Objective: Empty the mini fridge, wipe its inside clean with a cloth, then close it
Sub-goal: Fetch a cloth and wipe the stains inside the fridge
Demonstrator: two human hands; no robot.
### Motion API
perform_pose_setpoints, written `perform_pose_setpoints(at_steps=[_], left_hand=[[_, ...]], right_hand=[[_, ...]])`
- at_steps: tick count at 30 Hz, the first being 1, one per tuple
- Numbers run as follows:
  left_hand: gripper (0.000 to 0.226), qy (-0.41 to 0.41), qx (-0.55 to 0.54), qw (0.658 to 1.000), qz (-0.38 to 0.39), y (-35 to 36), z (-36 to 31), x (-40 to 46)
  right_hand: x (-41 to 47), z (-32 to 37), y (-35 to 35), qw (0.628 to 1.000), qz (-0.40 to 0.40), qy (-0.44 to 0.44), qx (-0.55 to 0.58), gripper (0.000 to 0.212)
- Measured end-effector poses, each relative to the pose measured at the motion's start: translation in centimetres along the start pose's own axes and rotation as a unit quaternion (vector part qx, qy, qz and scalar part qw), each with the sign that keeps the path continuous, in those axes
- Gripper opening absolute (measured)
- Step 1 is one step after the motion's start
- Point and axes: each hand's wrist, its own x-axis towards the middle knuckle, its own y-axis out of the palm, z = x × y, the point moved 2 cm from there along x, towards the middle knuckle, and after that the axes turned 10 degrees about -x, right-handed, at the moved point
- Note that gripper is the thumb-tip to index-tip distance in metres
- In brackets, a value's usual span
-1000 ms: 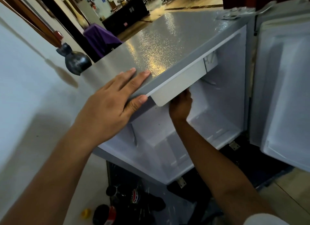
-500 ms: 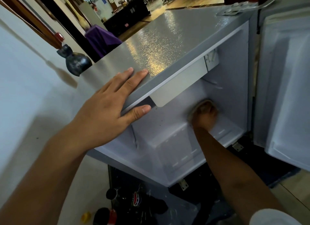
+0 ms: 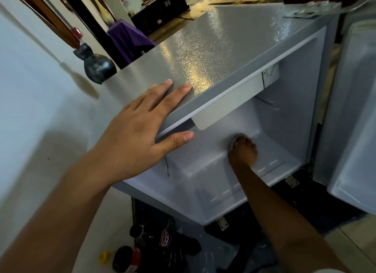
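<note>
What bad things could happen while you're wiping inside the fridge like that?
1. The bottles lie on the floor right under the open fridge, so a foot might knock or roll them.
2. The right hand rubs the cloth just below the hanging white flap; coming up, it might bump it.

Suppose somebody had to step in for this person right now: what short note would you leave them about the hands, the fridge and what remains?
Left hand: open, flat on the top front edge of the mini fridge, steadying it.
Right hand: inside the fridge, closed around a cloth, pressing it against the back wall.
Door: swung open to the right.
Bottles: dark ones lie on the floor in front, below the fridge.
Done: the inside looks emptied; wiping is under way.
Left: finish wiping the walls and floor of the inside, take the cloth out, shut the door.
</note>
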Motion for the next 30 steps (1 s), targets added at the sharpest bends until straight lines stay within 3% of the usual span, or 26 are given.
perform_pose_setpoints(at_steps=[3, 5, 8, 10, 13, 18, 23, 26, 28, 30], left_hand=[[0.078, -0.002, -0.003, 1.000, 0.003, -0.1, 0.0, -0.1], [0.078, -0.001, -0.008, 1.000, 0.006, -0.1, -0.1, 0.0], [0.078, -0.002, -0.004, 1.000, 0.005, 0.0, 0.0, 0.0], [0.078, -0.004, -0.002, 1.000, 0.002, -0.1, 0.0, -0.1], [0.078, -0.004, -0.007, 1.000, 0.002, -0.1, -0.2, 0.0], [0.078, -0.010, -0.010, 1.000, 0.005, 0.0, -0.2, 0.0], [0.079, -0.007, -0.004, 1.000, 0.003, 0.0, -0.2, 0.0], [0.079, -0.005, 0.001, 1.000, -0.001, 0.2, -0.2, 0.0], [0.080, -0.001, 0.006, 1.000, -0.004, 0.2, -0.2, 0.1], [0.080, -0.001, 0.010, 1.000, -0.005, 0.3, -0.1, 0.1]], right_hand=[[-0.4, 2.1, -1.2, 0.984, 0.026, 0.042, 0.170, 0.050], [-0.3, 3.2, -3.3, 0.966, -0.062, 0.022, 0.251, 0.059], [1.9, 4.8, -7.1, 0.938, -0.219, -0.045, 0.266, 0.053], [3.3, 6.6, -8.4, 0.911, -0.254, -0.073, 0.318, 0.048], [3.3, 9.0, -7.3, 0.898, -0.230, -0.092, 0.364, 0.046], [1.9, 9.0, -5.3, 0.940, -0.232, -0.081, 0.237, 0.056], [0.3, 5.2, -1.3, 0.949, -0.003, 0.130, 0.289, 0.068], [0.8, 1.8, -1.0, 0.961, 0.083, 0.151, 0.215, 0.063], [1.9, 0.4, -2.1, 0.968, 0.084, 0.148, 0.183, 0.057], [2.8, 0.0, -3.4, 0.973, 0.028, 0.142, 0.178, 0.054]])
